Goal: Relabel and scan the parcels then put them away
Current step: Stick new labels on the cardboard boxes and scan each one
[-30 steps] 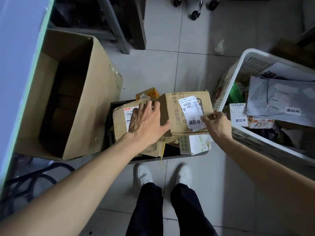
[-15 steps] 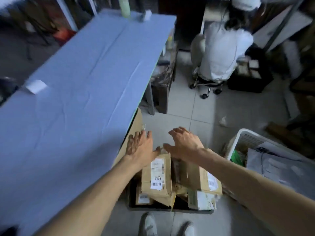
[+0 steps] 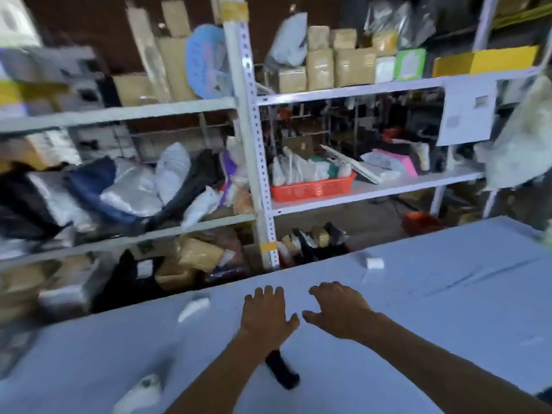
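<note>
My left hand and right hand hover over the blue table, fingers spread, gripping nothing. Parcels sit on the shelves beyond, none under my palms, so relabelling and scanning look yet to start. The dark object under my forearm (scanner? too blurred) I can't name.

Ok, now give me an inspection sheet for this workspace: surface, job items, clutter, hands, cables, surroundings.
Surface: blue-grey table, image blurred.
Job's things: no parcel on the table; boxed parcels stacked on the shelving.
Clutter: black object partly hidden by the left forearm; white block; white item; white device.
Hands: left hand and right hand open over the table, holding nothing.
Cables: nothing seen.
Surroundings: red basket and soft bags on the shelves.
</note>
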The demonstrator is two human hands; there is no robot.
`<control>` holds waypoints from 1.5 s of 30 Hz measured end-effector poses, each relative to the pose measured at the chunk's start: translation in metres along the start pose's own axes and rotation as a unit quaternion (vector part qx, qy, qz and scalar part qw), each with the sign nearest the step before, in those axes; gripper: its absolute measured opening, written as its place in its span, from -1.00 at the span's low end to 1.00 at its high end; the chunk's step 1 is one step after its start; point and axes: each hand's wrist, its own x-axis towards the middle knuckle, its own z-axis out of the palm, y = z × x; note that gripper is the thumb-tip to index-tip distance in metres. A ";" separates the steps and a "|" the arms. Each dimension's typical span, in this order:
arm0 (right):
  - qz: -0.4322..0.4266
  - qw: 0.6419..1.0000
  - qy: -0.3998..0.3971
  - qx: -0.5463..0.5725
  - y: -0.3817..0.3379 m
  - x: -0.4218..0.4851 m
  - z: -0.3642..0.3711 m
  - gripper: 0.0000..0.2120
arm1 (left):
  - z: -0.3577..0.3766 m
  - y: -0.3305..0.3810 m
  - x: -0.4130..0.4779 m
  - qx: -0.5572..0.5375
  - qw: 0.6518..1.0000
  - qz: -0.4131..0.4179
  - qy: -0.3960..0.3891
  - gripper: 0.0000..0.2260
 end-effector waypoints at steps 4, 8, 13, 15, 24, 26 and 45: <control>-0.145 0.989 -0.021 -0.009 -0.130 0.034 0.009 -0.47 | -0.008 -0.120 -0.070 -0.012 0.987 -0.159 0.013 -0.48; -0.252 0.967 -0.032 -0.020 -0.244 0.043 0.030 -0.49 | -0.005 -0.212 -0.148 -0.026 0.957 -0.290 -0.007 -0.49; -0.346 0.935 -0.069 -0.046 -0.369 0.043 0.064 -0.48 | 0.009 -0.296 -0.239 -0.045 0.917 -0.395 -0.026 -0.53; -0.366 0.926 -0.082 -0.053 -0.413 0.043 0.075 -0.47 | 0.013 -0.329 -0.269 -0.054 0.904 -0.424 -0.030 -0.54; -0.395 0.908 -0.121 -0.068 -0.547 0.062 0.116 -0.53 | 0.038 -0.446 -0.331 -0.095 0.865 -0.491 -0.041 -0.50; -0.392 0.909 -0.126 -0.070 -0.560 0.077 0.123 -0.54 | 0.040 -0.468 -0.322 -0.095 0.865 -0.490 -0.054 -0.46; -0.340 0.921 -0.187 -0.039 -0.697 0.288 0.168 -0.46 | 0.073 -0.691 -0.207 -0.115 0.862 -0.485 -0.090 -0.49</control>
